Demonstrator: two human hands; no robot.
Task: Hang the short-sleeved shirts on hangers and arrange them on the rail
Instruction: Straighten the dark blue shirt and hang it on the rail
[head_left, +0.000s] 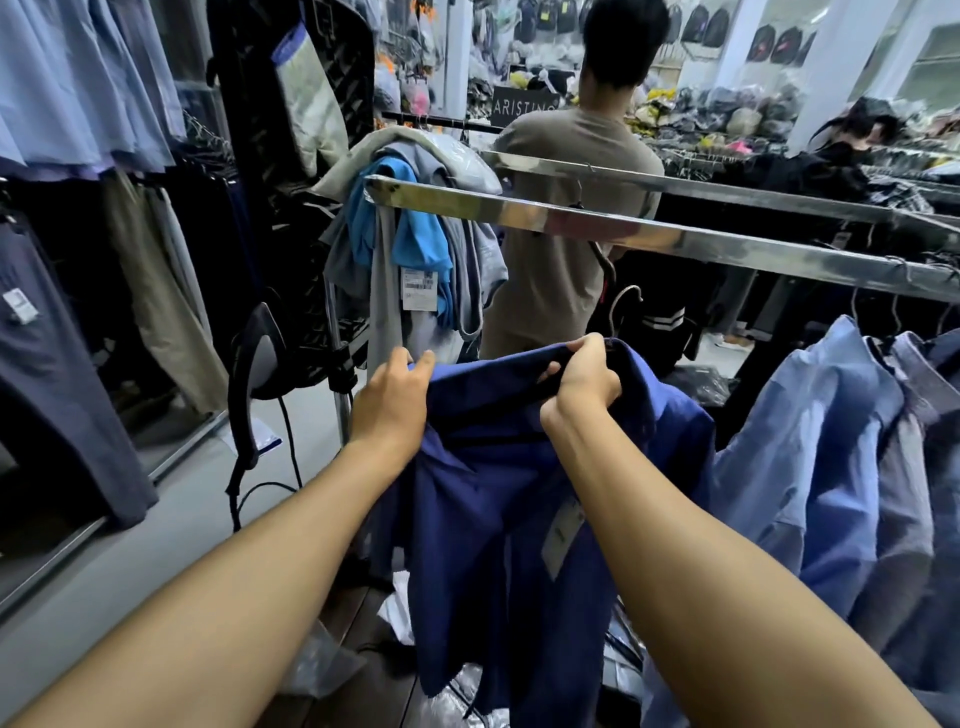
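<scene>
The steel rail (649, 234) runs across the view, with light-blue shirts (831, 441) hanging under its right end and a heap of garments (415, 218) draped over its left end. Below and in front of it, the dark blue shirt (493, 493) hangs with its long axis vertical, its top edge stretched roughly level between the hands and its hem towards the floor. The left hand (395, 400) holds the top left corner, fingers curled round the cloth, and the right hand (582, 379) is fisted on the top edge, just below a wire hanger hook (626, 301).
</scene>
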